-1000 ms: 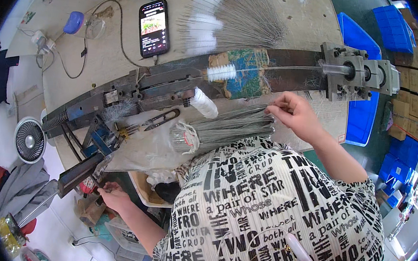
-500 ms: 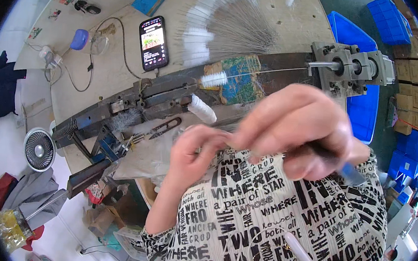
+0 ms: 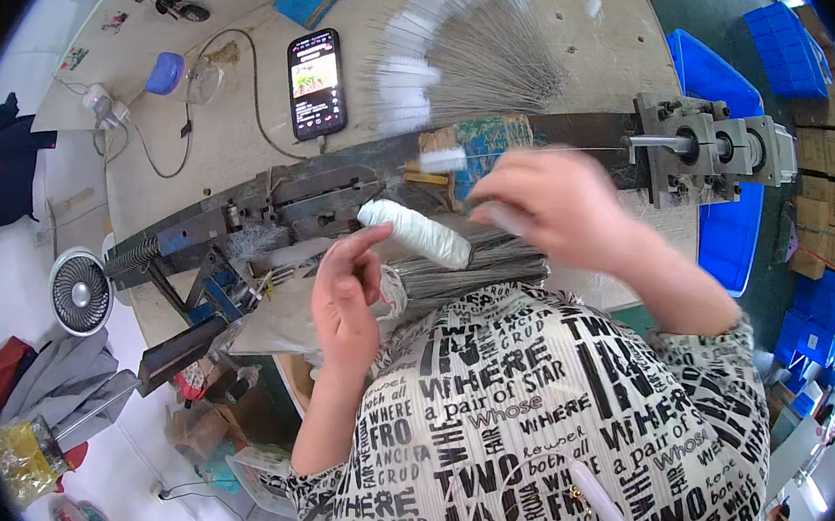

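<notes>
My left hand (image 3: 345, 299) is open, its index finger stretched out to the edge of a white thread spool (image 3: 420, 235). The spool lies tilted over a bundle of thin grey wires (image 3: 487, 267). My right hand (image 3: 558, 209), smeared by motion, is curled near a small white-bristled brush (image 3: 442, 159). Something greyish shows between its fingers, too blurred to name. The brush sits on a thin wire stem that runs right toward a metal clamp with a shaft (image 3: 665, 144). Behind the right hand is a worn blue-and-tan pad (image 3: 490, 137).
A fan of white brushes with wire stems (image 3: 418, 50) lies at the back, next to a lit phone (image 3: 316, 85) on a cable. A dark metal rail (image 3: 293, 193) crosses the bench. A blue bin (image 3: 727, 230) stands right, a small fan (image 3: 81, 293) left.
My hands have moved apart. The right hand went up and left toward the brush; the left turned, its index finger now at the spool. The spool shows larger and has shifted right.
</notes>
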Available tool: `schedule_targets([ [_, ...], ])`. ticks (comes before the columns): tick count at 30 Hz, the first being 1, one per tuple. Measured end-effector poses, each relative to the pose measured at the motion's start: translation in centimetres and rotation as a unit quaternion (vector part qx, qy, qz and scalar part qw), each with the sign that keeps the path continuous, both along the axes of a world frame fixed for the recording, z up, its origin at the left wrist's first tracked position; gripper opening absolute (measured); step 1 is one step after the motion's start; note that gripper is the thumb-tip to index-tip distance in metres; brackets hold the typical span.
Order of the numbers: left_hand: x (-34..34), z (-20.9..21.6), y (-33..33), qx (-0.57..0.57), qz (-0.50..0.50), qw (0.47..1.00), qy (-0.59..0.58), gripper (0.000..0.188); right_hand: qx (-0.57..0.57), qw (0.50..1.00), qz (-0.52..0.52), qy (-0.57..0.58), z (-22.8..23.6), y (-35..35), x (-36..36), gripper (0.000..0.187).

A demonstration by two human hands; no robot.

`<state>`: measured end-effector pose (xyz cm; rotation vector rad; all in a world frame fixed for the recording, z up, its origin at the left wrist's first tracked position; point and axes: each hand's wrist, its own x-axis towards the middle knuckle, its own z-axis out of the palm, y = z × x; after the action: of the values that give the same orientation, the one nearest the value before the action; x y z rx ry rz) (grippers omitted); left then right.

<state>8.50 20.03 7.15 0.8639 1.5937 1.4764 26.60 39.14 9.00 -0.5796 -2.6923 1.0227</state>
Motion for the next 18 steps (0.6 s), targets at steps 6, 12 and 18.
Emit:
schedule_targets([
  [6,0.3,1.4,2.4,-0.054,-0.117,0.988,0.089,0.023,0.376,0.898,0.023,-0.229,1.9,3.0,5.6,0.015],
  [12,0.7,1.0,1.9,-0.067,-0.076,0.994,0.027,0.018,0.294,0.932,-0.015,-0.211,1.1,6.5,2.2,0.008],
  [18,-0.3,2.3,2.9,-0.033,-0.080,0.976,0.198,0.012,0.269,0.962,-0.038,-0.029,-1.3,9.3,1.6,0.018],
])
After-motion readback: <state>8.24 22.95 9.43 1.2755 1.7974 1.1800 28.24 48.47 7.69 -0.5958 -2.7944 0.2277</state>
